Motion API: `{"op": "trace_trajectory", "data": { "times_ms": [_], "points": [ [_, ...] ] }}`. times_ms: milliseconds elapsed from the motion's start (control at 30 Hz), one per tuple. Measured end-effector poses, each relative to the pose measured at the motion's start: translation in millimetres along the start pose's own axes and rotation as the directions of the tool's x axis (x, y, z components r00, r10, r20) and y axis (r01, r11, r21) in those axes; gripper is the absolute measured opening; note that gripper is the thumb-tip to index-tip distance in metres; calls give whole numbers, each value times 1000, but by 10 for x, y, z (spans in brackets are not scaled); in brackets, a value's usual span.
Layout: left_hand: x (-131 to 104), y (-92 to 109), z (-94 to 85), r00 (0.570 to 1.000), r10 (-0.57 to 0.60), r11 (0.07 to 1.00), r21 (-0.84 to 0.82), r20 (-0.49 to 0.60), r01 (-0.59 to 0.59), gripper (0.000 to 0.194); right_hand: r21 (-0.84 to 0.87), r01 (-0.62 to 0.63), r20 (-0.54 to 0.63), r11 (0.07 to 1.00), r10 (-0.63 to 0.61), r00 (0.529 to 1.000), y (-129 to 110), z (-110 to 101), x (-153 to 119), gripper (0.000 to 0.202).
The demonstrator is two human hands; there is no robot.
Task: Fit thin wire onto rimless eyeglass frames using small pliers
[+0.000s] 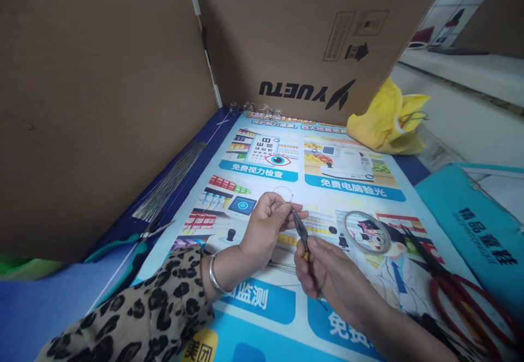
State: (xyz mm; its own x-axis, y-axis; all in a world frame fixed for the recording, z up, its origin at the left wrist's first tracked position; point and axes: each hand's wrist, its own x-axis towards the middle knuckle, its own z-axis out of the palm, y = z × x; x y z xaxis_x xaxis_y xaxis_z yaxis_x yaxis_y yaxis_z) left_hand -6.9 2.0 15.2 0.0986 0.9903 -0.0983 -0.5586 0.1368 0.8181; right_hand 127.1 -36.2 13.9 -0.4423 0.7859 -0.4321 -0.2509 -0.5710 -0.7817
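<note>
My left hand (266, 223) pinches a thin wire loop (283, 188) near the middle of the printed sheet. The loop stands out above the fingertips. My right hand (323, 266) is wrapped round small pliers (302, 231), whose jaws point up and left and meet the wire at my left fingertips. Whether the jaws are fully closed is too small to tell. A silver bangle (213, 274) circles my left wrist. To the right of the pliers, a round ring coil (367, 232) lies on the sheet.
Teal-handled scissors (141, 239) and a bundle of thin wires (170, 182) lie left. Red-handled scissors (454, 291) and a teal box (478, 231) are right. A yellow bag (388, 122) sits behind. Cardboard (303, 34) walls the back and left. Small wire pieces (262, 108) lie at its foot.
</note>
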Motion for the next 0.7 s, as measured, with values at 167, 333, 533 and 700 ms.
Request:
{"op": "trace_trajectory", "data": {
  "times_ms": [167,333,533,700],
  "points": [
    [4,22,6,1000,-10,1000,14,-20,11,22,-177,20,-85,984,-35,996,48,-49,23,37],
    [11,58,2,1000,-27,999,38,-11,27,22,-474,79,-96,877,-141,985,20,-126,31,38],
    [14,79,14,999,-44,998,41,-20,45,24,-729,109,-130,676,-294,947,31,-198,38,36],
    [22,56,-3,999,-41,998,53,1,41,20,-673,87,-104,735,-210,972,-46,-194,35,38]
  ]
}}
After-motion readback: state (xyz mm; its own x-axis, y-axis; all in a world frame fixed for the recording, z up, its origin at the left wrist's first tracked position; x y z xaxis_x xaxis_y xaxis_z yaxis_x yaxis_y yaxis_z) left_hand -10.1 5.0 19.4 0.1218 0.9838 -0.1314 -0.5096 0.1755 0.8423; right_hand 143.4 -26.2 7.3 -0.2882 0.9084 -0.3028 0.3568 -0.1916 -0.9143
